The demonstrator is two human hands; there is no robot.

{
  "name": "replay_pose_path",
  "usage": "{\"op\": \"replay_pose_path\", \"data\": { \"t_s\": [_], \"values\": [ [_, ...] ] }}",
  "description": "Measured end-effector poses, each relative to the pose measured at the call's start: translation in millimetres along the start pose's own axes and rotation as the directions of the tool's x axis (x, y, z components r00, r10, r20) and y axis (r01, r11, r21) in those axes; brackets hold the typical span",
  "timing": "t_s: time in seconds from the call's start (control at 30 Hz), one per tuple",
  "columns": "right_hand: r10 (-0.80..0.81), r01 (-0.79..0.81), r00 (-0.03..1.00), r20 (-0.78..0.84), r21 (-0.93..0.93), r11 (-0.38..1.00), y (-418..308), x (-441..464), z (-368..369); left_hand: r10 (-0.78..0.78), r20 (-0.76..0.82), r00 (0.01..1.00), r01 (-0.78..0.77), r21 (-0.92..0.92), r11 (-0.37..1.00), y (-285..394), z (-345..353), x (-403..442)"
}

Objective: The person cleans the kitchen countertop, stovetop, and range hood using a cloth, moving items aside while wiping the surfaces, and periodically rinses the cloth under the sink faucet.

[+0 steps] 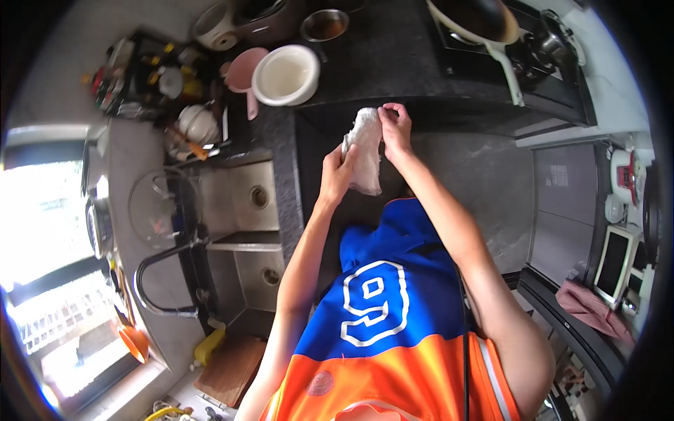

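The left hand point(338, 172) grips one side of a bag point(366, 160), thumb in front; the right hand point(396, 130), fingers curled, seems to pinch its top corner. Between both hands, it looks light, limp, perhaps slippery: best held by the edges.

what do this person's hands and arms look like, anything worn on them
The left hand and right hand are bare, no gloves or watch visible; forearms uncovered. The orange-and-blue top has pale trim by the right upper arm. A thin dark cord runs along its right side.
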State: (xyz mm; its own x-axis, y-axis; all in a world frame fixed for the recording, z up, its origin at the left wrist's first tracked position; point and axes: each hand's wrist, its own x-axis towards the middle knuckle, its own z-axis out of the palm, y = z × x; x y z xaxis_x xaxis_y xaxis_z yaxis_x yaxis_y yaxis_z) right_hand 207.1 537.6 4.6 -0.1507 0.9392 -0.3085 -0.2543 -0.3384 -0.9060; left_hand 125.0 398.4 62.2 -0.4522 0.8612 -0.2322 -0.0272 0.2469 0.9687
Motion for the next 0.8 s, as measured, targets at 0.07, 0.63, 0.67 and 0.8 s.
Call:
{"op": "replay_pose_path", "data": {
  "t_s": [0.07, 0.63, 0.67, 0.8],
  "values": [
    [-0.127, 0.121, 0.992, -0.024, -0.184, 0.975, -4, 38, -36, 0.031, 0.021, 0.999, -0.034, 0.158, 0.987, -13, 32, 33],
    [0.333, -0.313, 0.917, 0.22, -0.122, 0.942, -84, 119, -103, 0.226, 0.089, 0.97, -0.243, 0.363, 0.9, 35, 142, 156],
    [0.337, -0.318, 0.918, 0.211, -0.118, 0.941, -75, 123, -105, 0.219, 0.097, 0.971, -0.24, 0.363, 0.9, 33, 143, 160],
    [-0.023, 0.065, 0.992, 0.121, -0.354, 0.933, -53, 155, -114, -0.342, 0.086, 0.936, 0.353, -0.285, 0.891, 7, 158, 196]
  ]
}}
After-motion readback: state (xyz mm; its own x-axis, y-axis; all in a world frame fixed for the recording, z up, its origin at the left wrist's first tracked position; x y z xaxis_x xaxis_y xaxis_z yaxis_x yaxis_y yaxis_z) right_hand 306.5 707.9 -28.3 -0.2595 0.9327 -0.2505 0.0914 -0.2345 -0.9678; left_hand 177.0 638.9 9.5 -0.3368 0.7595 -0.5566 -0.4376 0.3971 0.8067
